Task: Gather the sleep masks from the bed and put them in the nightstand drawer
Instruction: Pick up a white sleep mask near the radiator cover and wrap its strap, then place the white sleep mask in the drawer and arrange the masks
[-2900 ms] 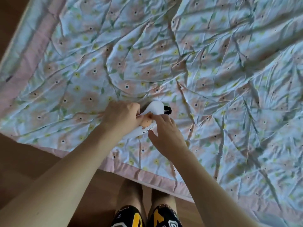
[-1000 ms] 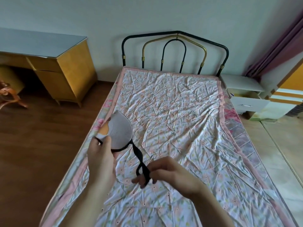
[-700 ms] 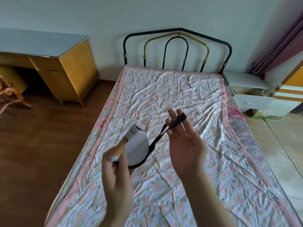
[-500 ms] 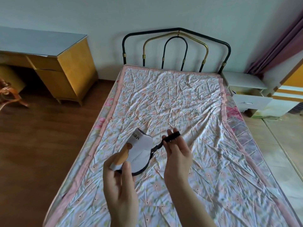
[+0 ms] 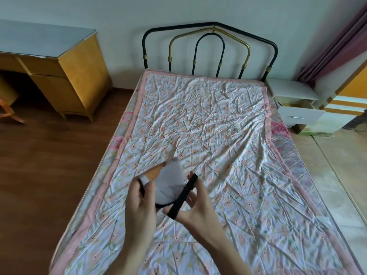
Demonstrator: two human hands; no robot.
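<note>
I hold a white sleep mask (image 5: 170, 183) with an orange part and a black strap (image 5: 182, 195) above the foot half of the bed (image 5: 208, 124). My left hand (image 5: 142, 203) pinches the mask's left end. My right hand (image 5: 196, 205) has the black strap stretched across its fingers. The white nightstand (image 5: 292, 92) stands at the bed's far right corner, and its drawer (image 5: 299, 116) is pulled open. I see no other mask on the flowered sheet.
A black and gold metal headboard (image 5: 210, 46) closes the far end of the bed. A yellow wooden desk (image 5: 65, 72) stands at the left on the wood floor. A curtain (image 5: 335, 42) and a yellow-striped cabinet (image 5: 349, 100) are at the right, above a tiled floor.
Since 2.9 s ago I lifted the mask off the sheet and my view rose to the whole bed. In the last second my right hand drew the strap up and across in front of the mask.
</note>
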